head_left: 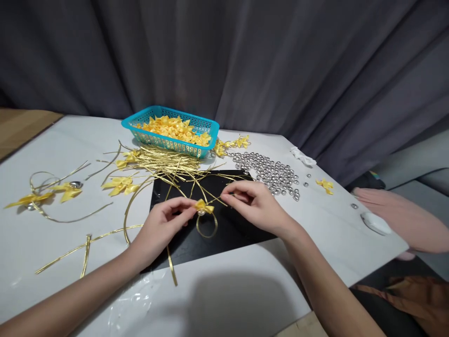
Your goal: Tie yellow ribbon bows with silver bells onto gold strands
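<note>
Over the black mat, my left hand is closed in a pinch on a small yellow ribbon bow. A small shiny silver piece sits at the front of the bow, and below it hangs a loop of gold cord. To the right, my right hand is closed, thumb and forefinger pinched on a thin gold cord. Whether this cord is one with the loop, I cannot tell. Behind both hands lies a heap of gold cords.
A blue basket of yellow bows stands at the back. Several silver bells or beads lie spread to the right. Finished-looking bows with cords lie at left. A white computer mouse is near the right edge, beside a pink cloth.
</note>
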Action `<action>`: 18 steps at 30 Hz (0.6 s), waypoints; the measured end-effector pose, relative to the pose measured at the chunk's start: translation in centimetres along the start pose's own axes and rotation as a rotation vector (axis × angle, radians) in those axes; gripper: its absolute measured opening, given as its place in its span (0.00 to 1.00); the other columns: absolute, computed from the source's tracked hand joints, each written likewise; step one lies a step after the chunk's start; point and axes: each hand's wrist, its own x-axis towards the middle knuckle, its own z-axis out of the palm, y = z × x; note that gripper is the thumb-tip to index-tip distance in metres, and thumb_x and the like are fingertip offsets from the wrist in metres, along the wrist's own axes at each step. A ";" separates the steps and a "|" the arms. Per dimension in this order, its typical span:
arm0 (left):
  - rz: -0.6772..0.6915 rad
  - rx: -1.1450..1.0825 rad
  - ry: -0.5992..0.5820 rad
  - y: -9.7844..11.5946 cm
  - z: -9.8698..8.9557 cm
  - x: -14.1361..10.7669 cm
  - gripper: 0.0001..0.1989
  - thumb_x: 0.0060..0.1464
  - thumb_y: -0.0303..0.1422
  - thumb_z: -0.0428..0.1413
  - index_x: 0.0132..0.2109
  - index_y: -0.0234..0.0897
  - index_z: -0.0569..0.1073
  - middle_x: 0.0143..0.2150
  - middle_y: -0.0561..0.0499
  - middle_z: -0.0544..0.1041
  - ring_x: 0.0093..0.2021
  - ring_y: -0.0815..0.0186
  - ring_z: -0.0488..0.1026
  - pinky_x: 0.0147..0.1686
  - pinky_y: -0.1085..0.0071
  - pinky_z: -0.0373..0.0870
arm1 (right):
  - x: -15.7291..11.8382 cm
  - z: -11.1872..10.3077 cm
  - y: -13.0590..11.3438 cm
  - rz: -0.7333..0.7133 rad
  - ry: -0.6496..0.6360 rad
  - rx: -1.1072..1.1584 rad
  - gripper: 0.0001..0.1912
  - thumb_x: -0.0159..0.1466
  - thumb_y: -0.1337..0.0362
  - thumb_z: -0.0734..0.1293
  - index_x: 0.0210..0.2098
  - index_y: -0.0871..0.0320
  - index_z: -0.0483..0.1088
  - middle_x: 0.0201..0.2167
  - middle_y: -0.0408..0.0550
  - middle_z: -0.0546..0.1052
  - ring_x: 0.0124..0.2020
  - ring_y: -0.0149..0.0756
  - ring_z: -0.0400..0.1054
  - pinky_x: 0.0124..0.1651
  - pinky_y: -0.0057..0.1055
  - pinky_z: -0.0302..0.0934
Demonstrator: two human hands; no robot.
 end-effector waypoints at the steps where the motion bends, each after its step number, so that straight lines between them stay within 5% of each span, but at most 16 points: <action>1: 0.006 0.015 -0.005 0.0 0.0 0.0 0.11 0.45 0.40 0.62 0.34 0.39 0.77 0.32 0.51 0.78 0.33 0.66 0.70 0.34 0.72 0.65 | 0.0 -0.2 0.0 0.011 0.000 -0.003 0.09 0.62 0.64 0.64 0.29 0.63 0.71 0.17 0.36 0.55 0.19 0.22 0.47 0.23 0.23 0.45; 12: 0.130 0.027 0.083 -0.7 -0.2 0.3 0.06 0.53 0.36 0.55 0.34 0.40 0.67 0.32 0.55 0.69 0.35 0.68 0.67 0.39 0.72 0.64 | -0.5 -2.4 0.4 0.352 -0.215 0.086 0.11 0.64 0.58 0.61 0.31 0.58 0.69 0.15 0.37 0.64 0.10 0.23 0.54 0.14 0.23 0.45; 18: 0.112 -0.139 0.095 -0.9 -0.2 0.4 0.14 0.53 0.35 0.55 0.44 0.45 0.59 0.33 0.58 0.67 0.34 0.69 0.68 0.37 0.72 0.67 | -0.5 -3.1 0.6 0.272 -0.020 0.037 0.11 0.62 0.59 0.64 0.28 0.60 0.70 0.13 0.36 0.60 0.13 0.21 0.51 0.17 0.23 0.45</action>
